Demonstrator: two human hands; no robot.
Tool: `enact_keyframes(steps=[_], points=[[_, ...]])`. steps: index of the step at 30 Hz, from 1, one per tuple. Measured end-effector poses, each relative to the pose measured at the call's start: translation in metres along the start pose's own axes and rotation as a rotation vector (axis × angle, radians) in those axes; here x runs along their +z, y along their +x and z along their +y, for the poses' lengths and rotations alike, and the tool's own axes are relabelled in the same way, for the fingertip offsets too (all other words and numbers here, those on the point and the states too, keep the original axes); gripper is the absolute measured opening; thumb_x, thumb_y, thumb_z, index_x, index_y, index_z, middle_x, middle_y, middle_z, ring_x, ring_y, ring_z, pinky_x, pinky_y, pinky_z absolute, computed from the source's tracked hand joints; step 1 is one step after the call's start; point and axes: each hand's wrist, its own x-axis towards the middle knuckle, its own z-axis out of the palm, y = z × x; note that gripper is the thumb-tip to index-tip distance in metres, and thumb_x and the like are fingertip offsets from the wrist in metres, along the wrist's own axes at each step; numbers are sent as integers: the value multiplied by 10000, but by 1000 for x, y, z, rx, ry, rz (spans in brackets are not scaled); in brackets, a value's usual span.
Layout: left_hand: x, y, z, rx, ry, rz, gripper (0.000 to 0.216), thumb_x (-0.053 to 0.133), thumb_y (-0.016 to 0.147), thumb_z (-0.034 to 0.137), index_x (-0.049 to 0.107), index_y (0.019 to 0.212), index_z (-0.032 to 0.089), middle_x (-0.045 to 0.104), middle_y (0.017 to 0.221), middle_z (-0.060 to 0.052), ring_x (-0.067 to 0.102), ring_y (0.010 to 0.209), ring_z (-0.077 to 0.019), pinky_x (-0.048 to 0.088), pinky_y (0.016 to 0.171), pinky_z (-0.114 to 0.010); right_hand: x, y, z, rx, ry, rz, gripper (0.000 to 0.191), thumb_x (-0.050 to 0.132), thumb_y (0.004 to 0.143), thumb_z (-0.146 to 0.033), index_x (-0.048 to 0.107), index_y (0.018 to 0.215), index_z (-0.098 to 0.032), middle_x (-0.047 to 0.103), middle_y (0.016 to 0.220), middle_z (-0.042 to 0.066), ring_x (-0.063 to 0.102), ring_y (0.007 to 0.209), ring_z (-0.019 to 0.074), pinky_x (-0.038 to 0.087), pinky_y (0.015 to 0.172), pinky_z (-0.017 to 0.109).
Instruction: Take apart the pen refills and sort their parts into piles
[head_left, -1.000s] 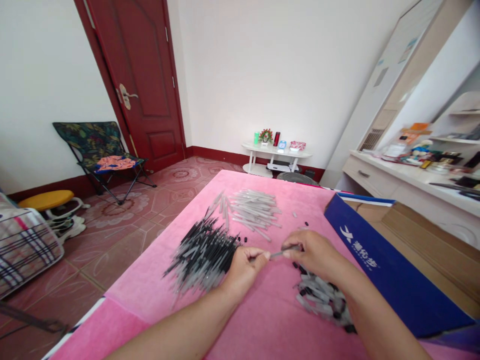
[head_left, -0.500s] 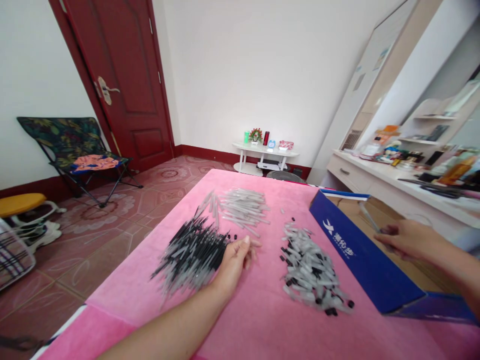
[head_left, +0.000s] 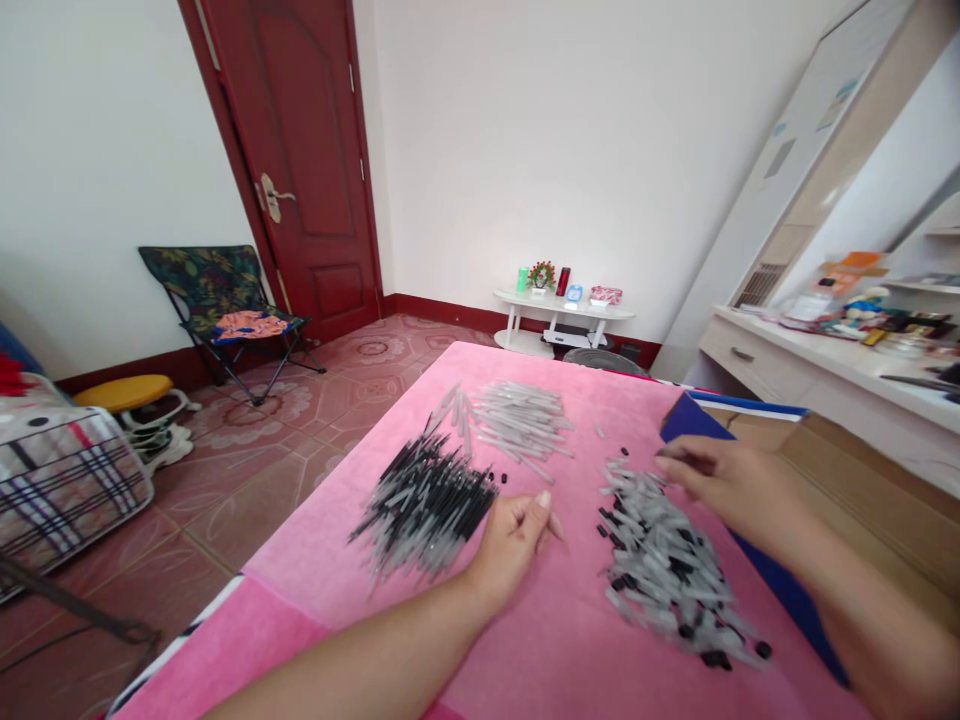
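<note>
at left on the table, the rods (head_left: 424, 505), black and grey, lie in a slanting heap; they are probably light, stiff and apt to roll, the thin tips being the weak part, and are best pinched at mid-shaft. the left hand (head_left: 517, 540) rests just beside them, thumb near the curled fingers; whether anything is held between cannot be told. beyond it, the tubes (head_left: 521, 420), pale and seemingly plastic, lie in a looser layer; likely smooth and slippery, they call for a light grip around the middle. at right, the caps (head_left: 667, 560), short, pale pieces mixed with black bits, look light and firm, best taken across the sides. over their far edge is the right hand (head_left: 720, 480), blurred, finger and thumb close together; a held piece cannot be made out. the box (head_left: 870, 490) stands open beside it.

surface: a soft pink cloth (head_left: 570, 640), likely to check rolling. room: a checked bag (head_left: 75, 450), yellow stool (head_left: 124, 393), folding chair (head_left: 202, 285), red door (head_left: 300, 150), white stand (head_left: 555, 303) and, far right, a desk (head_left: 780, 355).
</note>
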Motion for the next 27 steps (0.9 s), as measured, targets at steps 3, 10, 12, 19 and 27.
enact_keyframes(steps=[3, 10, 12, 19, 27], points=[[0, -3, 3, 14, 23, -20, 529, 358, 803, 497, 657, 592, 116, 329, 436, 27, 309, 443, -90, 231, 472, -234, 58, 8, -34, -98, 88, -151, 180, 487, 716, -273, 634, 751, -176, 653, 726, 42, 579, 668, 171, 420, 628, 268], [2, -7, 3, 58, 15, -117, 486, 387, 804, 462, 648, 575, 121, 382, 441, 15, 344, 448, -93, 258, 479, -227, 135, 25, -50, -78, -62, -150, 176, 524, 698, -244, 603, 847, -192, 645, 850, 104, 583, 803, 252, 400, 653, 328], [2, -5, 1, 48, 16, -113, 493, 379, 807, 466, 655, 590, 120, 385, 440, 13, 352, 446, -94, 256, 473, -227, 139, 25, -51, -28, -118, -143, 200, 533, 685, -244, 594, 872, -203, 643, 851, 110, 588, 789, 258, 394, 625, 328], [1, 2, -5, -35, -51, -27, 519, 363, 797, 510, 657, 636, 113, 430, 455, 6, 366, 429, -86, 279, 466, -220, 115, 19, -43, 18, 103, -234, 205, 477, 646, -160, 591, 816, -167, 656, 788, 52, 599, 738, 176, 420, 654, 265], [1, 8, -6, -104, -289, 133, 428, 443, 750, 536, 577, 750, 130, 448, 493, 24, 372, 422, -73, 267, 440, -205, 76, 5, -70, -15, 549, -371, 127, 520, 651, -209, 566, 748, -140, 623, 706, 36, 572, 670, 151, 437, 616, 246]])
